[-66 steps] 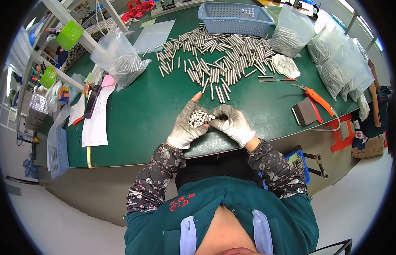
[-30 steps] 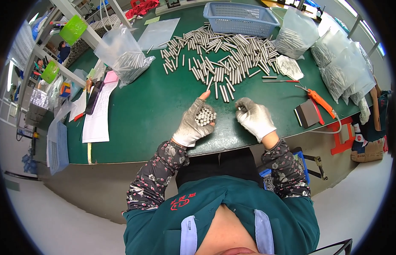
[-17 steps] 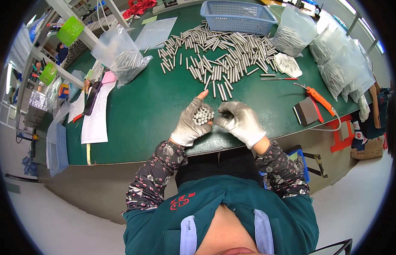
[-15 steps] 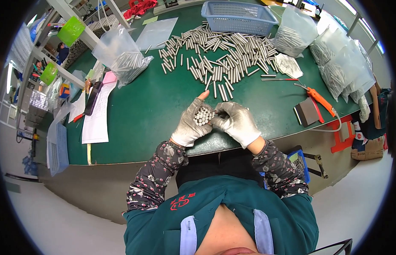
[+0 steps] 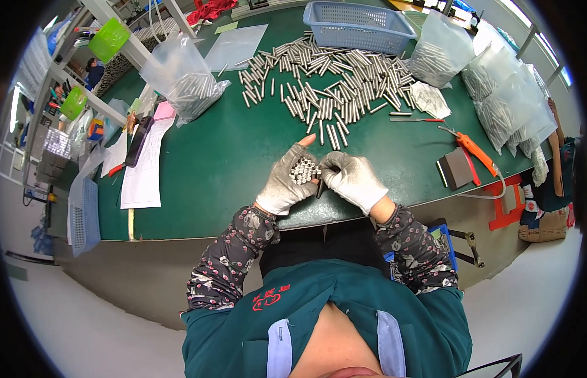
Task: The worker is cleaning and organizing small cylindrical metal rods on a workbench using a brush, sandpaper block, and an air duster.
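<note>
My left hand [image 5: 282, 184], in a pale glove with bare fingertips, is wrapped round a bundle of metal pins [image 5: 304, 170] whose round ends face up. Close against its right side, my gloved right hand [image 5: 355, 181] pinches a single metal pin [image 5: 320, 189] that points down between the two hands. Its far end is hidden by the fingers. Beyond both hands lies a big loose pile of metal pins [image 5: 353, 82] on the green table [image 5: 211, 170]. A few of these lie apart at the pile's near edge.
Behind the pile stands a blue plastic basket [image 5: 360, 28]. Clear bags of pins sit at left [image 5: 189, 94] and right [image 5: 438, 60]. Orange-handled cutters [image 5: 475, 151], a dark block [image 5: 456, 169] and a crumpled white cloth [image 5: 429, 99] lie rightward; papers [image 5: 142, 176] lie left.
My right hand has drawn slightly away from the bundle, and a single pin now shows below its fingers. My left hand keeps its hold. The whole view has shifted a little.
</note>
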Tool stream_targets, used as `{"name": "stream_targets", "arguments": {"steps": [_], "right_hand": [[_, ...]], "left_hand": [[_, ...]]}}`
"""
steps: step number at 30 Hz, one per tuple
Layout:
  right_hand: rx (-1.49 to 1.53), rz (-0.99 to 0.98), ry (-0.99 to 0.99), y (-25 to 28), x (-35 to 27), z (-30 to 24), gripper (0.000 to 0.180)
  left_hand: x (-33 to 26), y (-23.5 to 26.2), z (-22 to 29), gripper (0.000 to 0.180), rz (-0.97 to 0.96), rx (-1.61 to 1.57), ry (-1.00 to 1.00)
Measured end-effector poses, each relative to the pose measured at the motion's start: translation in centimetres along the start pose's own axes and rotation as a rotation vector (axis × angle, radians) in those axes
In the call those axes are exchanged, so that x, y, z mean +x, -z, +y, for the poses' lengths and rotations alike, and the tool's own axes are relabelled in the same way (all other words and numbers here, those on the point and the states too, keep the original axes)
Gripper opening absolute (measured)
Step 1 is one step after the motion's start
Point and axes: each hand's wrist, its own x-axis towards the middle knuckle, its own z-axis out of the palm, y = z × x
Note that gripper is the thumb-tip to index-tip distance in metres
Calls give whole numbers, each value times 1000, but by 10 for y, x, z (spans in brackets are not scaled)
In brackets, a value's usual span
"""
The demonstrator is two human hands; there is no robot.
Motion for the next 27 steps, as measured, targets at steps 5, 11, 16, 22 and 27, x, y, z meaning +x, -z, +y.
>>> {"name": "stream_targets", "arguments": {"steps": [5, 11, 16, 22, 27], "right_hand": [[-36, -21, -28, 0, 0, -2, 17], [-226, -105, -15, 16, 0, -5, 17], [-534, -5, 51, 27, -3, 0, 15], [-275, 28, 186, 10, -2, -4, 20], [115, 15, -1, -1, -6, -4, 14]], "left_hand": [[0, 0, 0, 79, 4, 4, -15], [0, -1, -1, 70, 7, 55, -27], [0, -2, 4, 69, 3, 28, -13], [-1, -2, 5, 72, 10, -4, 22], [-1, -1, 1, 81, -27, -116, 10]]}}
